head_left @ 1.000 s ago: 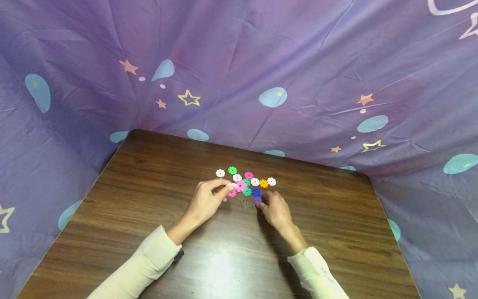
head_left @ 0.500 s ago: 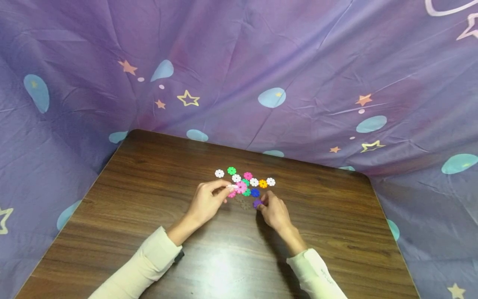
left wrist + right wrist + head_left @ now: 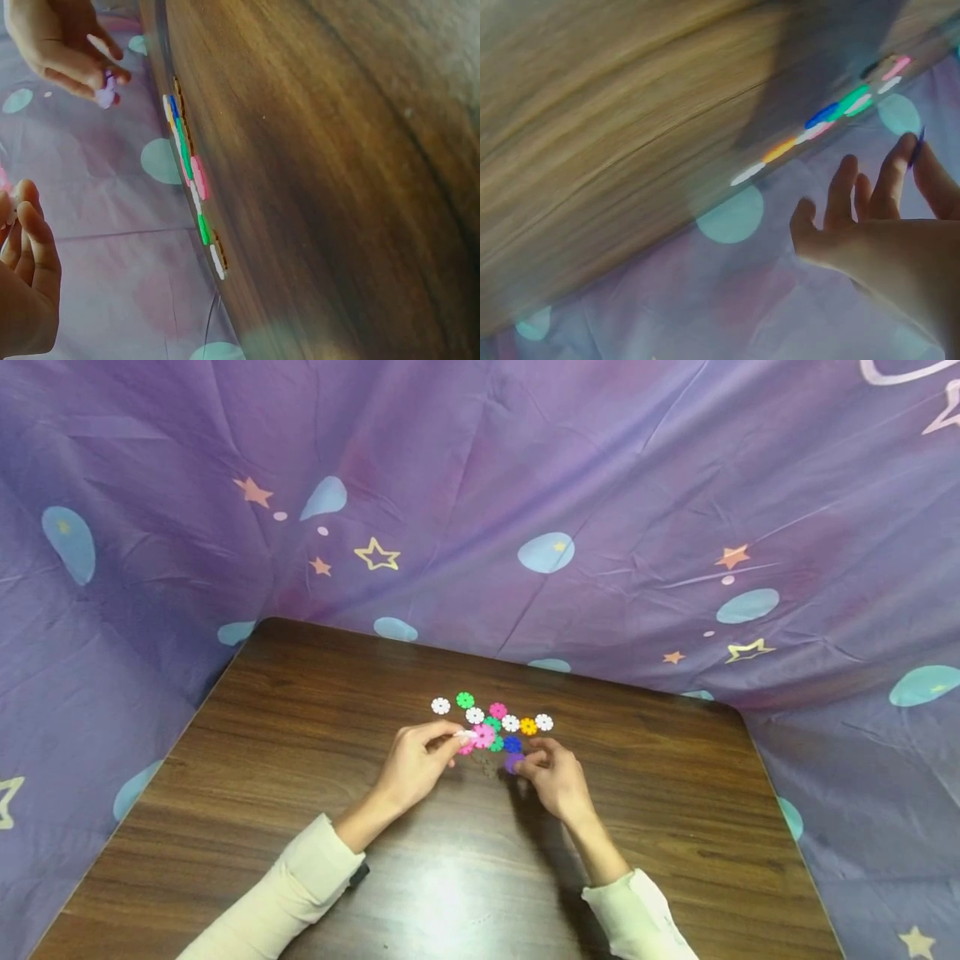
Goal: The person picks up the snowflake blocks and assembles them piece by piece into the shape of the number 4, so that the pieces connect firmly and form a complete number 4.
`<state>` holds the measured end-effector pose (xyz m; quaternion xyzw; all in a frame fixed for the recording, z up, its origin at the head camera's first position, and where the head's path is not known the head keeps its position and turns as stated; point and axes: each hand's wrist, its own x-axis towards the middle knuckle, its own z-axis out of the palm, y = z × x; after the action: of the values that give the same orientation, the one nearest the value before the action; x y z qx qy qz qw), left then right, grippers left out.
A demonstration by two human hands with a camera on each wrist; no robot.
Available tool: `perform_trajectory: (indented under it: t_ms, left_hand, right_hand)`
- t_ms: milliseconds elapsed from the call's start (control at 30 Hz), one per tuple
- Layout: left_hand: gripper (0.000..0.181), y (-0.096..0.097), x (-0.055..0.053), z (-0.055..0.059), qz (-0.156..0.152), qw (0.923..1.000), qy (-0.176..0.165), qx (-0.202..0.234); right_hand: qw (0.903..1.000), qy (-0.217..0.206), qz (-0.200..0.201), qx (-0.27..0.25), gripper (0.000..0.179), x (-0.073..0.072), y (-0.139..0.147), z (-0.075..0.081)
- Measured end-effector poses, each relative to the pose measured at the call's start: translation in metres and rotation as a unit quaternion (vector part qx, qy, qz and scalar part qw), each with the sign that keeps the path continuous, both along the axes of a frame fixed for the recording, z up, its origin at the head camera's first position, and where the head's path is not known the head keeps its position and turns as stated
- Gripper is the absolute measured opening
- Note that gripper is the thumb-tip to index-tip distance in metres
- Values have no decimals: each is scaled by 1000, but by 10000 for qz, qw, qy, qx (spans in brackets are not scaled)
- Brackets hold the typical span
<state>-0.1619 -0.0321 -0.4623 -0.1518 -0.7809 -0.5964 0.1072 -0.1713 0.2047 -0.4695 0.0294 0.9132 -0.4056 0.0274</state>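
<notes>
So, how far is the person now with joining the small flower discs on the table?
Done: the left hand holds a pink disc, with a second pink piece at its fingertips; whether they are joined I cannot tell. In hand: the right hand pinches a purple disc, lifted off the table. Left: white, green, orange and blue loose discs lie flat.
</notes>
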Motion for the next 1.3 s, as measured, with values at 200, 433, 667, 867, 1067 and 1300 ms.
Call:
perform_trajectory:
  t_ms: [200, 433, 667, 867, 1067, 1300]
  left_hand:
    - [10, 1, 0, 0, 12, 10000, 40, -64]
    - [9, 2, 1, 1, 14, 9999, 22, -111]
    - [10, 2, 2, 0, 8, 9999, 50, -117]
    - [11, 2, 3, 1, -18, 9999, 49, -150]
    - [10, 1, 2, 1, 17, 9998, 119, -145]
    - [9, 1, 3, 3, 19, 9998, 64, -160]
  right_hand:
    - [9983, 84, -154, -561, 41, 4, -5, 8]
    - [9908, 129, -378, -1294, 30, 9, -9, 19]
    - [9800, 423, -243, -1927, 18, 16, -16, 28]
    - [9747, 888, -132, -2046, 15, 20, -22, 36]
    - [9698, 1420, -17, -1983, 14, 24, -28, 39]
    - [9652, 1708, 60, -1980, 10, 26, -32, 40]
